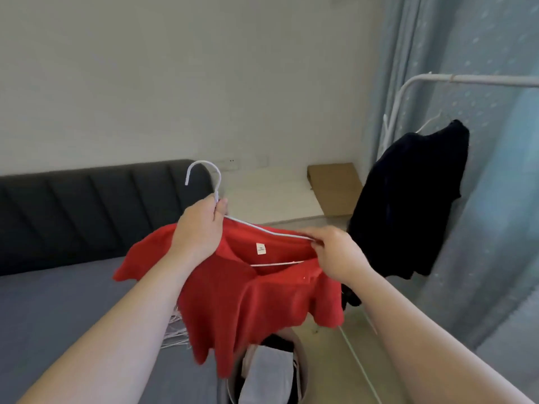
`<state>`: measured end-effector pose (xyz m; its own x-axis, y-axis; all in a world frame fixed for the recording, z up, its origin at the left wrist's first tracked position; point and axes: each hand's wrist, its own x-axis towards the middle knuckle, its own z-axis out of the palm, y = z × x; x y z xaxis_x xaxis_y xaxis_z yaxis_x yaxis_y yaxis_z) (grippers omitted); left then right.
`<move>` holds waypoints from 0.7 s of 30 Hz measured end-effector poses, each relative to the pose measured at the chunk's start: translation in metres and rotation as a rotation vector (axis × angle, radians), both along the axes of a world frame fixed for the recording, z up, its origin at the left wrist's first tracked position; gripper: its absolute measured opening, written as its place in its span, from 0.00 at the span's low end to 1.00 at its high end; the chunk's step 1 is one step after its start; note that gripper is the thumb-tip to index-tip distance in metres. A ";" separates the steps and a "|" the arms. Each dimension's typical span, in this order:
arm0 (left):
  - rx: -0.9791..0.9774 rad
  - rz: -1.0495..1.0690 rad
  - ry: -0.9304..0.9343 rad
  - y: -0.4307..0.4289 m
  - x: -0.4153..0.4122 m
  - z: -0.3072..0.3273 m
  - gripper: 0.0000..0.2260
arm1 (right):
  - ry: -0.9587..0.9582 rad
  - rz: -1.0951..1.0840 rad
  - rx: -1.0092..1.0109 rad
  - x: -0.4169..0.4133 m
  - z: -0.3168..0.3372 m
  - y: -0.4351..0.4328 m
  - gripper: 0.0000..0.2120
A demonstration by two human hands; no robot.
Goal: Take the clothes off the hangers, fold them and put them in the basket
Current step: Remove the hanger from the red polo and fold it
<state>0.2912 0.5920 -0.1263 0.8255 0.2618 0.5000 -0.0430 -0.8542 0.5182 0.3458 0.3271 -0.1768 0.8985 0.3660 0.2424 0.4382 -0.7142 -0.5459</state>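
a: where are your hands?

b: your left hand is closed around the neck of the white hanger, just under its hook. your right hand is pinched shut on the collar of the red shirt, right at the hanger's right arm.

a: and the shirt itself?

b: it hangs on that hanger in front of you, collar stretched open, label showing, hem drooping over the basket.

a: what's in the basket?

b: folded clothes, grey and dark pieces, low in your view beside the grey bed.

a: anything else around?

b: a bundle of white empty hangers lies on the bed behind the shirt. off to your right a black garment hangs on the white rack before the blue curtain, and a cardboard box sits by the wall.
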 end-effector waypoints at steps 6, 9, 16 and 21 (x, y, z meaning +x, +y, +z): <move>-0.088 0.160 -0.072 0.060 -0.042 -0.005 0.16 | 0.468 0.301 0.260 -0.010 0.005 0.048 0.32; -0.112 0.244 -0.095 0.085 -0.058 -0.008 0.17 | 0.808 0.427 0.475 -0.012 0.000 0.067 0.34; -0.328 0.422 -0.160 0.129 -0.099 -0.013 0.18 | 1.114 0.566 0.605 -0.032 -0.023 0.117 0.35; -0.279 0.390 -0.036 0.142 -0.116 -0.021 0.16 | 1.000 0.485 0.657 -0.044 -0.029 0.158 0.27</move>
<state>0.1753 0.7335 -0.1472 0.6227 0.6768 0.3927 0.2309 -0.6384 0.7342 0.3020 0.4850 -0.2061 0.6030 0.7731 -0.1968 -0.2249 -0.0720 -0.9717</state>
